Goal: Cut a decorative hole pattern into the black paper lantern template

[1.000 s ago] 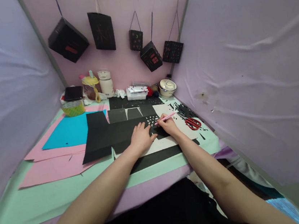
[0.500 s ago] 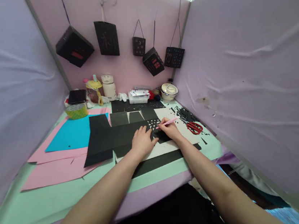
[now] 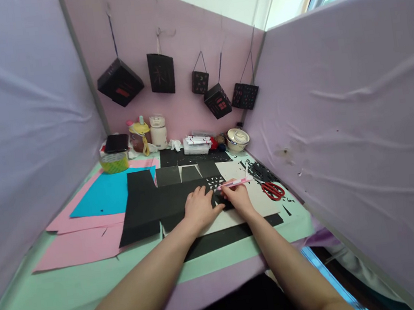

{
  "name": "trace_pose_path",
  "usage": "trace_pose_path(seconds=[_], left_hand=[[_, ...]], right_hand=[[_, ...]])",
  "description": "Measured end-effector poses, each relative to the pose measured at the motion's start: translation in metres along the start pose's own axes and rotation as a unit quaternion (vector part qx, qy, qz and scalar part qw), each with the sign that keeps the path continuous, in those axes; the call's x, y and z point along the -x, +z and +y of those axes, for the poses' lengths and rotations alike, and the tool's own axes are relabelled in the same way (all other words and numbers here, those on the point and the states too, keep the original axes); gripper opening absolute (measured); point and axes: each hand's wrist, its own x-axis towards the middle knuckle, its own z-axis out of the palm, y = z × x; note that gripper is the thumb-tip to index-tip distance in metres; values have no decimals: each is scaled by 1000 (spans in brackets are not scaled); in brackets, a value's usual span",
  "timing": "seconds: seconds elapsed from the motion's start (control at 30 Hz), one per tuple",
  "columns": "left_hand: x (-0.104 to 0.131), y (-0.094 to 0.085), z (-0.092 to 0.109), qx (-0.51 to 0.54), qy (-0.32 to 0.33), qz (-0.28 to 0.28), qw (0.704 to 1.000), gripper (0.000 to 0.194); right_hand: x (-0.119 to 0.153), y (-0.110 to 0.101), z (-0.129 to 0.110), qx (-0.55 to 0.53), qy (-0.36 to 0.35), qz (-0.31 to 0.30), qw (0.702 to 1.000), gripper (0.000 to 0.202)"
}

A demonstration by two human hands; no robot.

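A black paper sheet (image 3: 160, 203), cut into a flat shape with flaps, lies on a white board (image 3: 263, 201). Small triangular holes are cut near its right end. My left hand (image 3: 199, 208) rests flat on the paper with its fingers spread, just left of the holes. In my right hand (image 3: 240, 200) is a slim pink pen-shaped craft knife (image 3: 237, 183), pinched near its front end over the cut area. Its tip is too small to make out. Red-handled scissors (image 3: 273, 190) lie to the right of that hand.
Black scraps (image 3: 262, 172) are heaped on the right. Pink sheets (image 3: 86, 245) and a blue sheet (image 3: 100, 193) lie left. A tape roll (image 3: 114, 163), a white bottle (image 3: 158, 133), a plastic case (image 3: 196, 147) and a lidded bowl (image 3: 238, 140) line the back. Black lanterns (image 3: 120, 82) hang above.
The head view has tilted upward, so everything sits lower in the picture. Both hands stay in nearly the same place on the paper, and the knife lies at a slightly flatter slant.
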Motion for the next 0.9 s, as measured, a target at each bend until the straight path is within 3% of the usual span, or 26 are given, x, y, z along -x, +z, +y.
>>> trace_pose_path(seconds=[0.17, 0.63, 0.9], left_hand=[[1, -2, -2, 9, 7, 12, 1000, 62], [-2, 1, -6, 34, -16, -15, 999, 64], [-2, 4, -8, 34, -12, -1, 999, 63]], right_hand=[[1, 3, 5, 111, -61, 22, 992, 13], [6, 1, 1, 116, -45, -27, 992, 11], [6, 2, 2, 125, -46, -33, 990, 11]])
